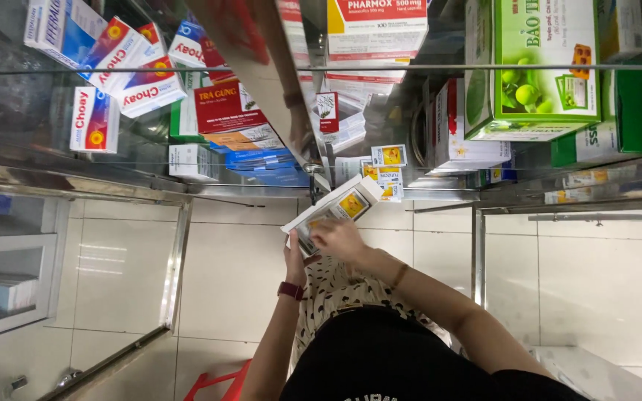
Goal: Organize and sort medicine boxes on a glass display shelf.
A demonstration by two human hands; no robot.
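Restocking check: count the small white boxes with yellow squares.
4: one box in the left hand, three on the glass shelf above it; more may be hidden.

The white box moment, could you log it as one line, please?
left hand: holds white box | right hand: on box | setting: glass shelf

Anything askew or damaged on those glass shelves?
Yes: the red-and-white boxes at upper left lie tilted and overlapping in a loose heap, not in rows. No damage or spill shows. Both hands hold a white box.

Bright even light, glare on glass, soft blur throughout.
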